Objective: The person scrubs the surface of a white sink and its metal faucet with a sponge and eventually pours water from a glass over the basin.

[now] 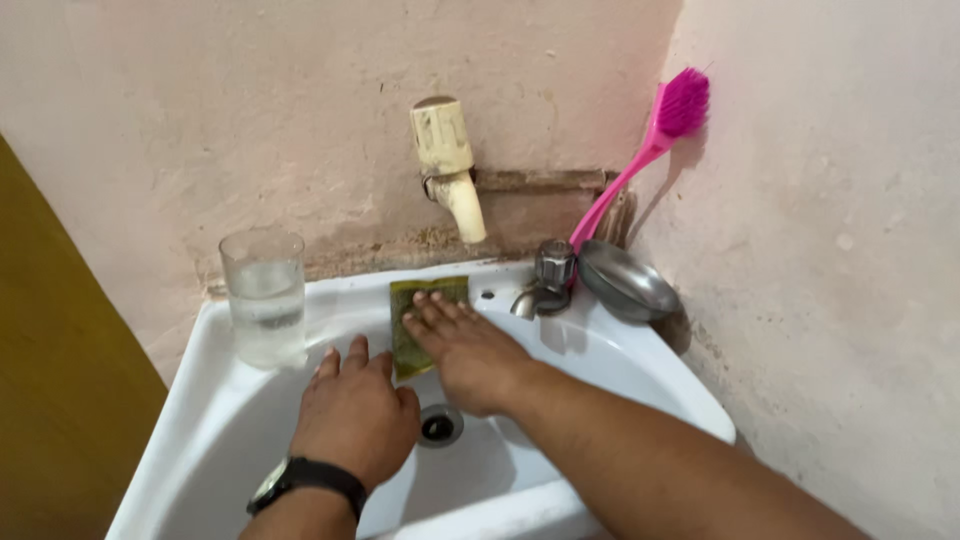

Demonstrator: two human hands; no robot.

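My right hand (468, 352) lies flat on a green scrub pad (418, 300) pressed against the back wall of a white corner sink (200, 400). Its fingers point up toward the sink's rear ledge. My left hand (352, 412), with a black watch on the wrist, rests palm down inside the basin just left of the pad, holding nothing. The drain hole (438, 427) shows between the two hands.
A glass of water (265, 298) stands on the sink's left rim. A cream plastic tap (452, 168) juts from the wall above. A metal faucet (545, 280), a steel bowl (625, 282) and a pink brush (650, 140) sit at the right corner.
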